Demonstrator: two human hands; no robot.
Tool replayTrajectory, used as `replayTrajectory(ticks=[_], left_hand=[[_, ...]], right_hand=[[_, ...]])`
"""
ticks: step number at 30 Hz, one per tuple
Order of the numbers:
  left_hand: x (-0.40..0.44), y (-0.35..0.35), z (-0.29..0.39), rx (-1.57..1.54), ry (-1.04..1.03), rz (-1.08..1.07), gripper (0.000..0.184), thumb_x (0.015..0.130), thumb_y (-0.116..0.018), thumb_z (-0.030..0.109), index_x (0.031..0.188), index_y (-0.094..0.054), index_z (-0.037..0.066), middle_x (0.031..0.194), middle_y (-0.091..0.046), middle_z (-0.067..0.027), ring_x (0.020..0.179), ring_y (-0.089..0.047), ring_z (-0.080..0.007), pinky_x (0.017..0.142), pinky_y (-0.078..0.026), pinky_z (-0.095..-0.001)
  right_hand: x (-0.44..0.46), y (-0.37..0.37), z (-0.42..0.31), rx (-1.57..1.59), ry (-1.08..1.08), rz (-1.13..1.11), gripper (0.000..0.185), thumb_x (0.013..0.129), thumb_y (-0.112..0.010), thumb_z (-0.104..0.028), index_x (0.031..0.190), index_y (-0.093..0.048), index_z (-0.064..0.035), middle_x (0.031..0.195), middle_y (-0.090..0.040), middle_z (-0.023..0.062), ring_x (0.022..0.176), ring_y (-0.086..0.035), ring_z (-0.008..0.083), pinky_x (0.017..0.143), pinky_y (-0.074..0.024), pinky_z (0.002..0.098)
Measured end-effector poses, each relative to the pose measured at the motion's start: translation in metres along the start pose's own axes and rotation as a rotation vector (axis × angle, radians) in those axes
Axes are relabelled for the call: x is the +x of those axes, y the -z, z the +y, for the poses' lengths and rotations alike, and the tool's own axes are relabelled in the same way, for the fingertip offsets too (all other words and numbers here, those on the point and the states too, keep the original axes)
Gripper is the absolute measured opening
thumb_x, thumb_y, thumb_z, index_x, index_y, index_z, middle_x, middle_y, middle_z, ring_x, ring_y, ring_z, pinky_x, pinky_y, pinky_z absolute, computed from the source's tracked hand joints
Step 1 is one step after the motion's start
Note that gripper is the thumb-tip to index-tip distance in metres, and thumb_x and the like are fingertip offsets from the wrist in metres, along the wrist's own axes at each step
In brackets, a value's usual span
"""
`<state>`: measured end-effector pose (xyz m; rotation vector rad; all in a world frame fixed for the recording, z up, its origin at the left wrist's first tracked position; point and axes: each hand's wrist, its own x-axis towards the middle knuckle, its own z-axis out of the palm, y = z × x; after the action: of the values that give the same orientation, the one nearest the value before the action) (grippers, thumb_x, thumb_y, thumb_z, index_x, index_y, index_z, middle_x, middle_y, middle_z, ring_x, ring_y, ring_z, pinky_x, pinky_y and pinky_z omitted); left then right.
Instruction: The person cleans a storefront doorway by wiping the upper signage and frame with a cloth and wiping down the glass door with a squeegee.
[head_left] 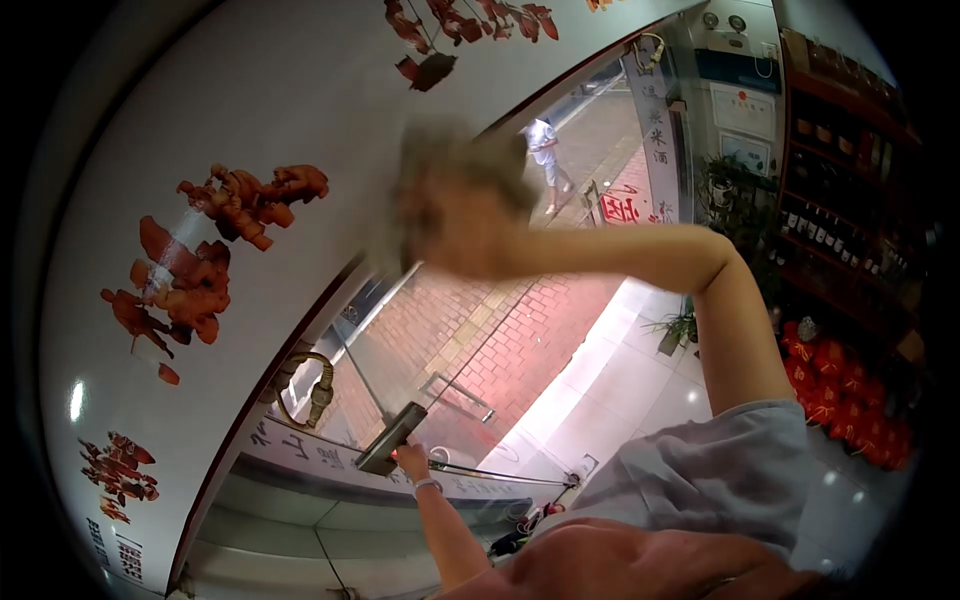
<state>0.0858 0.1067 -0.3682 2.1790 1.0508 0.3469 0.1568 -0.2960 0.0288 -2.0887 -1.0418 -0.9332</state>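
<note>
My right hand (455, 230) is raised in the upper middle of the head view, blurred by motion. It grips a greyish-brown cloth (465, 160), smeared too, in front of the white panel (350, 120) printed with reddish-brown figures; contact with the panel cannot be made out. Lower down, my left hand (413, 462) is closed around a squeegee (392, 440). Its wide head tilts up to the right, and a long thin pole (505, 473) runs rightward from near my hand. The glass door with a metal handle (457, 397) lies behind it.
A rope-like ring handle (308, 388) hangs at the panel's lower edge. Outside the glass, a person (543, 150) walks on the brick pavement (490, 335). Bottle shelves (830, 215), potted plants (722, 190) and red packages (835, 390) stand at the right.
</note>
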Motion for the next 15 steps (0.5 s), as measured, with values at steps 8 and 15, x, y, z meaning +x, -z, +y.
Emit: replayTrajectory(ticks=[8, 15], left_hand=[[-0.047, 0.021, 0.053, 0.036, -0.249, 0.207, 0.03, 0.061, -0.052, 0.016, 0.078, -0.051, -0.008, 0.081, -0.054, -0.0249, 0.077, -0.052, -0.0359, 0.069, -0.041, -0.0421], [0.011, -0.003, -0.009, 0.116, -0.005, 0.09, 0.03, 0.063, -0.053, 0.017, 0.08, -0.052, -0.008, 0.078, -0.055, -0.0238, 0.073, -0.055, -0.035, 0.068, -0.044, -0.0396]], right_hand=[[-0.086, -0.045, 0.147, 0.769, -0.584, 0.545, 0.029, 0.08, -0.041, -0.03, 0.093, -0.048, -0.0055, 0.089, -0.051, 0.0089, 0.082, -0.049, 0.0161, 0.071, -0.0421, 0.0287], [-0.017, 0.038, 0.277, 1.494, -0.542, 1.059, 0.032, 0.079, -0.039, -0.029, 0.092, -0.048, -0.0012, 0.077, -0.054, 0.0119, 0.064, -0.055, 0.0208, 0.057, -0.0458, 0.032]])
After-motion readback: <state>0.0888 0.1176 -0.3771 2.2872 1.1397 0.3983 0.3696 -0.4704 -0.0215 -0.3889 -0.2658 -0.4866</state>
